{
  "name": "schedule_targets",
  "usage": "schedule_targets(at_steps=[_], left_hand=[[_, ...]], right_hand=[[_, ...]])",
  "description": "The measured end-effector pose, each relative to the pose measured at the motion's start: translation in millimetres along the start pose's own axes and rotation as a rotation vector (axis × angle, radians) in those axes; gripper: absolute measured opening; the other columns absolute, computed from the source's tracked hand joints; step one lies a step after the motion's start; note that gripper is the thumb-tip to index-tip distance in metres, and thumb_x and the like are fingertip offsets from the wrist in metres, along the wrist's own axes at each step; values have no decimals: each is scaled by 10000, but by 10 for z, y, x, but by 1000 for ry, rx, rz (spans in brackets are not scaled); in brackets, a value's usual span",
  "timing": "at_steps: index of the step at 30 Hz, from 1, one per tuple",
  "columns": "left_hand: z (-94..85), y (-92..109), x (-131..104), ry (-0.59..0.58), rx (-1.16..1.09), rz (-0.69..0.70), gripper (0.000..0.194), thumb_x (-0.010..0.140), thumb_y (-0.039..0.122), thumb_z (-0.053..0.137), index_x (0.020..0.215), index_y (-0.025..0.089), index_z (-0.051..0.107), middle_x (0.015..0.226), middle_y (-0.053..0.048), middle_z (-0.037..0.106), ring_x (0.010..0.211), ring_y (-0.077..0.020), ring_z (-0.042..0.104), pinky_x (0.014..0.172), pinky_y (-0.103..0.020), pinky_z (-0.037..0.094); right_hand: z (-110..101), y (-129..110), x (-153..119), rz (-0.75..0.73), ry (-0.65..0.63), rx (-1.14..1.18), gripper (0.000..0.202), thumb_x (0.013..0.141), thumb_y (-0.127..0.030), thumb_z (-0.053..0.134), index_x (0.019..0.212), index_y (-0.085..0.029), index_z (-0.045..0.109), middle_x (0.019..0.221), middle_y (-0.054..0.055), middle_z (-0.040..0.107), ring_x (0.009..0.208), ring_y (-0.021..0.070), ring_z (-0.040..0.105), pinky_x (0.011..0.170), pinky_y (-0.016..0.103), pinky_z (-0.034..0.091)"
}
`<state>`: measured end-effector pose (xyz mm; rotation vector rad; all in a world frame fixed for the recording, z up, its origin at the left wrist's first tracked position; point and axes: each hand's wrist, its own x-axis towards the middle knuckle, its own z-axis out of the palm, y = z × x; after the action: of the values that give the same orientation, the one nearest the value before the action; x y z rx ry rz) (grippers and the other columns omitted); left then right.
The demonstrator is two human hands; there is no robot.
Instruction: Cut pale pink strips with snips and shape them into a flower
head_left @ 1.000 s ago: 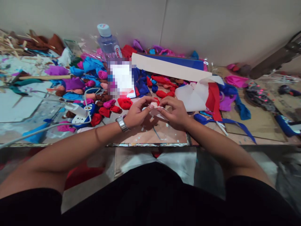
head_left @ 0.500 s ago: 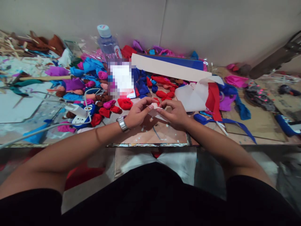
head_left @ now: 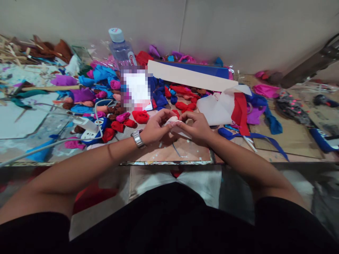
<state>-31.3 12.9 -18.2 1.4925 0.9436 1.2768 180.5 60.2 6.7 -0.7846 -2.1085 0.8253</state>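
Observation:
Between my hands is a small piece of pale pink crepe paper [head_left: 172, 120], bunched at the top with a loose flap hanging below. My left hand [head_left: 156, 127], with a metal watch on its wrist, pinches it from the left. From the right, my right hand [head_left: 197, 127] grips the same piece, its thumb close to the left thumb. The fingertips behind the paper are partly hidden. Just beyond my hands lie red crepe paper rosettes [head_left: 140, 116], and a translucent whitish sheet [head_left: 213, 107] rests by my right hand.
A plastic bottle [head_left: 122, 51] stands behind a pixelated bright screen [head_left: 137, 88]. Rolled blue, purple and brown paper pieces crowd the left. A power strip [head_left: 92, 132] with a grey cable sits near my left forearm. Scissors [head_left: 249, 143] lie right, beside a blue strip [head_left: 272, 139].
The pale pink paper has turned between my fingers; more of its bunched top and loose lower flap shows. My hands stay in nearly the same place.

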Motion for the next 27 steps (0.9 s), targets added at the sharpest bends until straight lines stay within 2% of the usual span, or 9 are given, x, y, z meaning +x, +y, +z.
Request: schedule_targets(at_steps=[7, 12, 18, 22, 27], left_hand=[[0, 19, 9, 41, -105, -30, 416, 910, 496, 799, 1148, 197, 633, 1065, -60, 730, 924, -158, 691, 825, -274, 559], [-16, 1, 27, 97, -149, -56, 402, 896, 487, 811, 1130, 194, 667, 1058, -61, 743, 919, -169, 700, 836, -287, 571], [-8, -28, 22, 78, -238, -84, 387, 884, 459, 833, 1118, 186, 689, 1006, -46, 747, 865, -148, 693, 789, -251, 563], [0, -24, 14, 62, -217, -57, 372, 898, 442, 825, 1138, 189, 697, 1023, -53, 752, 879, -151, 695, 790, -247, 565], [-7, -20, 6, 45, -149, -9, 375, 916, 468, 802, 1158, 194, 716, 1073, -65, 761, 892, -158, 705, 804, -264, 577]], right_hand=[[7, -3, -1, -28, 15, 41, 319, 912, -521, 785, 965, -207, 767, 913, 26, 782, 806, 184, 692, 735, 298, 529], [8, 7, -5, -59, 40, 31, 255, 949, -459, 759, 997, -210, 783, 943, 25, 807, 830, 185, 719, 783, 306, 539], [3, 23, -10, -59, 37, 11, 248, 973, -444, 732, 966, -204, 792, 916, 21, 808, 812, 176, 722, 762, 290, 513], [-6, 23, -10, -45, 19, 5, 290, 978, -475, 711, 947, -196, 784, 901, 32, 804, 802, 182, 714, 751, 290, 509], [-5, 33, -8, -63, 12, 29, 248, 971, -433, 708, 924, -196, 765, 892, 29, 796, 787, 179, 702, 741, 292, 502]])
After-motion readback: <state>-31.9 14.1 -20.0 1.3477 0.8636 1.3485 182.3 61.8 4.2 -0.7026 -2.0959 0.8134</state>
